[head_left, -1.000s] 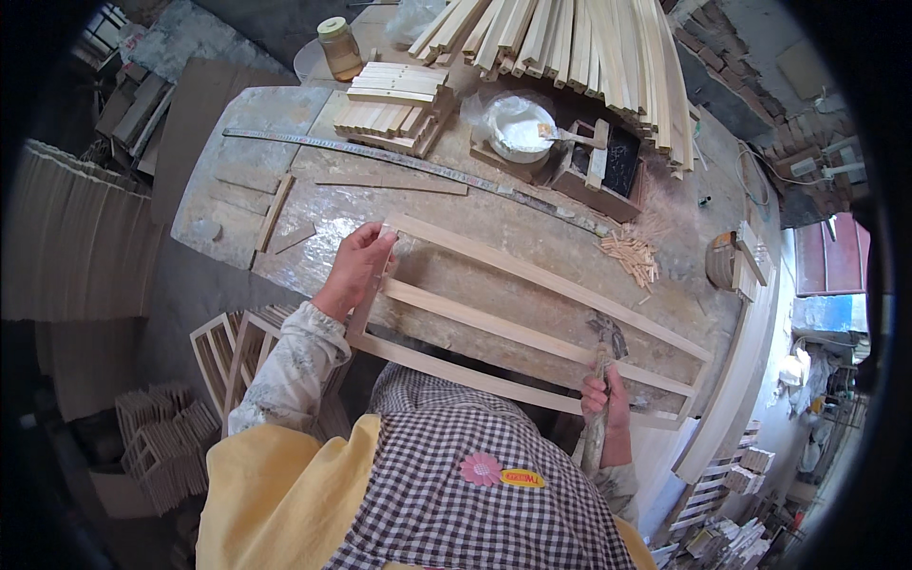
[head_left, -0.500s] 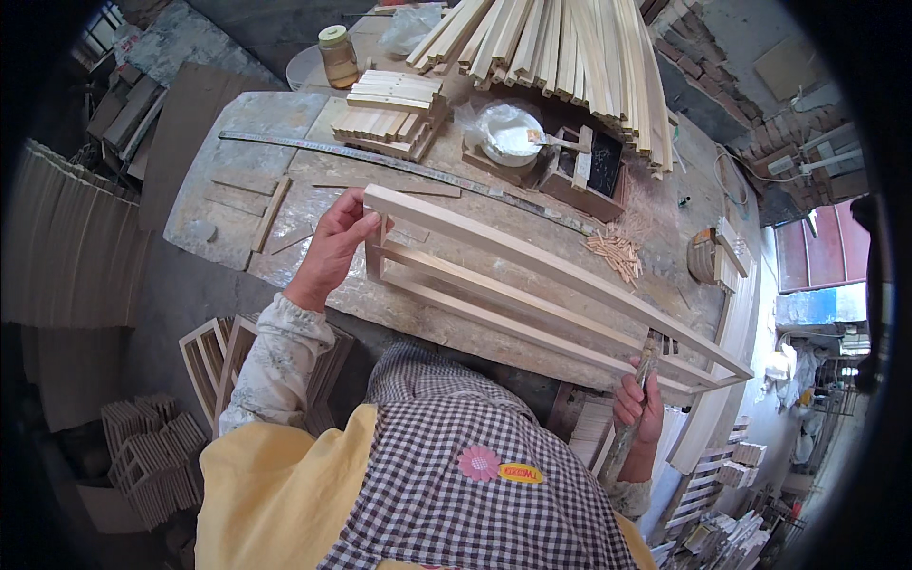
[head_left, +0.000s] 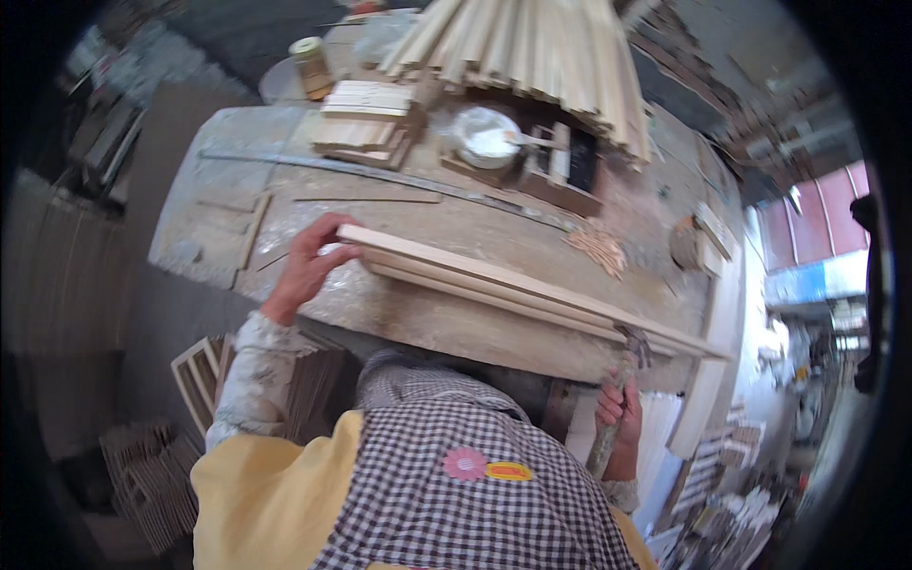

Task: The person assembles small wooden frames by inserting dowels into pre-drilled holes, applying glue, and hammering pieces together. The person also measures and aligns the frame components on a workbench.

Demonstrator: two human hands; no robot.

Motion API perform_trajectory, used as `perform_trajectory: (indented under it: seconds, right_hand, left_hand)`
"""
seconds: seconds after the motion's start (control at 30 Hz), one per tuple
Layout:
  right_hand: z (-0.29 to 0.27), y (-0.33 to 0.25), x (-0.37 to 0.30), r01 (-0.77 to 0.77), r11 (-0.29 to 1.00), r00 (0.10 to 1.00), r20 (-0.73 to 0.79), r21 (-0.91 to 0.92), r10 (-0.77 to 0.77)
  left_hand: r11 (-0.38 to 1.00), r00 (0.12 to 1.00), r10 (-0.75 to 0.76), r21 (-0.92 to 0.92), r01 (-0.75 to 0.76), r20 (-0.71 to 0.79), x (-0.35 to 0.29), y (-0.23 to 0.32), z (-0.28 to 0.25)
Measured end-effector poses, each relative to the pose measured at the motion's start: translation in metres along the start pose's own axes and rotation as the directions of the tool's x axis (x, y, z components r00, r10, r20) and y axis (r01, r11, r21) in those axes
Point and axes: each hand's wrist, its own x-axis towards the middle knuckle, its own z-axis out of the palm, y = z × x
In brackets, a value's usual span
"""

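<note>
A long, narrow frame of pale wooden bars (head_left: 494, 279) stands nearly on edge over the near side of the worktable (head_left: 446, 328). My left hand (head_left: 306, 269) holds its left end, fingers at the top corner and thumb against the near side. My right hand (head_left: 619, 423) is closed round the wooden handle of a hammer (head_left: 627, 361). The metal hammer head is beside the frame's right part; whether the two touch, I cannot tell.
Farther back are a white tub of glue (head_left: 486, 135) with a brush, stacked short wood pieces (head_left: 366, 119), a pile of long strips (head_left: 532, 57) and a jar (head_left: 311, 66). Loose dowels (head_left: 598, 249) lie beyond the frame. A long measuring strip (head_left: 380, 174) crosses the table.
The frame has tipped from showing its open face to nearly on edge, and its left end is lower. My left hand moved down with it. The hammer remains in my right hand.
</note>
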Motion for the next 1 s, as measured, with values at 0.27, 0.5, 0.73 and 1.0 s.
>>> perform_trajectory:
  seconds: [0.27, 0.5, 0.73, 1.0]
  right_hand:
    - [-0.037, 0.008, -0.058, 0.060, 0.995, 0.998, -0.024, 0.086, -0.058]
    - [-0.117, -0.002, -0.081, 0.369, 0.886, 0.914, -0.281, 0.280, -0.292]
    - [-0.220, -0.079, -0.083, 0.374, 0.796, 0.498, -0.622, -0.475, -0.605]
    - [-0.278, -0.181, 0.003, -0.144, 0.398, 0.479, -0.416, -0.906, -0.773]
  left_hand:
    - [0.379, 0.904, 0.275, 0.828, -0.414, 0.327, 0.022, 0.078, 0.068]
    - [0.501, 0.805, 0.228, 0.643, -0.580, 0.548, 0.029, 0.095, 0.200]
    - [0.451, 0.839, 0.169, 0.717, -0.532, 0.517, 0.010, 0.106, 0.158]
    - [0.262, 0.835, 0.313, 0.804, -0.533, 0.452, -0.038, 0.064, 0.084]
